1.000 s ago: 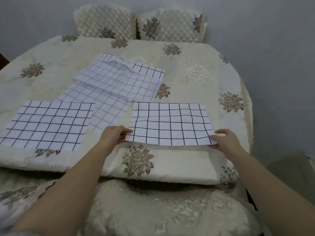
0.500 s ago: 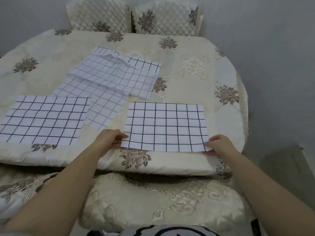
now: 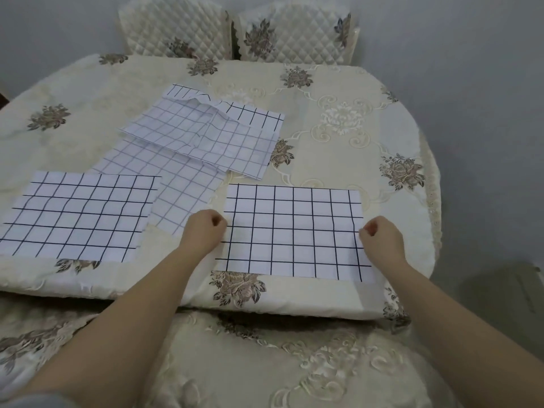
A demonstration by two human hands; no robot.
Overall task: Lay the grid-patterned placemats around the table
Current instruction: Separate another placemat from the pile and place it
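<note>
Desk [image 3: 338,83] under cream floral cloth | placemat [image 3: 294,231] flat at near right edge | left hand [image 3: 203,232], right hand [image 3: 382,241]: fingers curled at its side edges, pinching or not cannot tell | second placemat [image 3: 79,216] near left | loose pile [image 3: 206,134] mid-desk

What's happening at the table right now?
A person is laying grid-patterned placemats on a cloth-covered table. The left hand and right hand sit with curled fingers at the side edges of the near-right placemat, which lies flat by the table's near edge; whether they pinch it is unclear. A second placemat lies flat at the near left, and a loose pile of placemats sits mid-table.
</note>
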